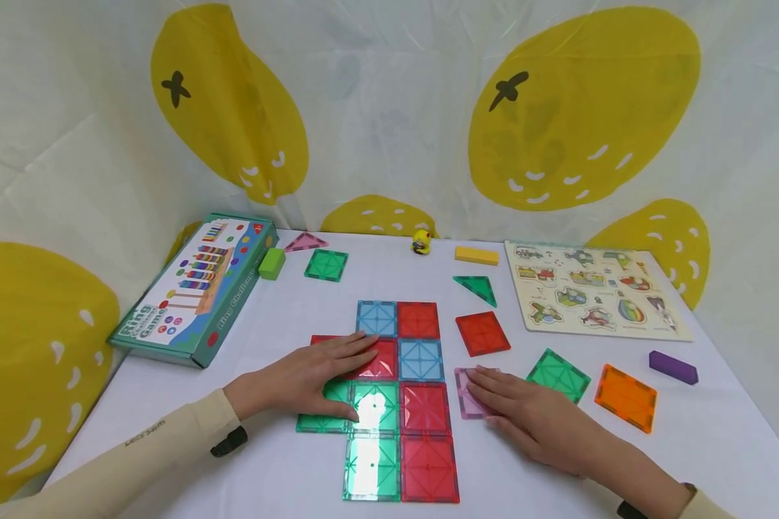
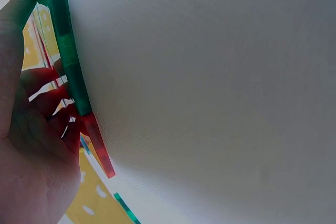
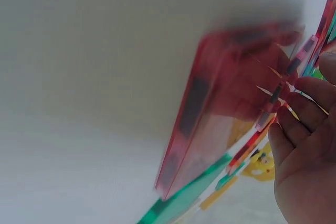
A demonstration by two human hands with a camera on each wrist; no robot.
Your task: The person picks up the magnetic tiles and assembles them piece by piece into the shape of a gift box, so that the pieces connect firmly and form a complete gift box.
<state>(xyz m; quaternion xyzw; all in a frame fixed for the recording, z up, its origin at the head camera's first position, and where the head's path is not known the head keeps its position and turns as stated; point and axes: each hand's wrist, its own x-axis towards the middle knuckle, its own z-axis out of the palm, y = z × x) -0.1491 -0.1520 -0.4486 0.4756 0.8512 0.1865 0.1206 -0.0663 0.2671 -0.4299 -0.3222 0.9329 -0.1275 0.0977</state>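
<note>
Several translucent magnetic tiles lie joined flat at the table's middle, among them a blue tile (image 1: 376, 316), a red tile (image 1: 428, 468) and a green tile (image 1: 371, 468). My left hand (image 1: 314, 371) rests on their left side, fingers straight across a red tile (image 1: 381, 364) and thumb over the green ones. To the right, my right hand (image 1: 539, 418) lays its straight fingertips on a pink-purple tile (image 1: 465, 404), a small gap from the joined group. In the right wrist view a pinkish-red tile (image 3: 191, 108) lies below the palm, hidden in the head view.
Loose around the right hand are a red tile (image 1: 483, 333), a green tile (image 1: 561, 375), an orange tile (image 1: 626, 398) and a purple block (image 1: 673, 367). A picture puzzle board (image 1: 597, 292) lies back right, a ring game box (image 1: 195, 288) back left. A small yellow figure (image 1: 421, 242) stands behind.
</note>
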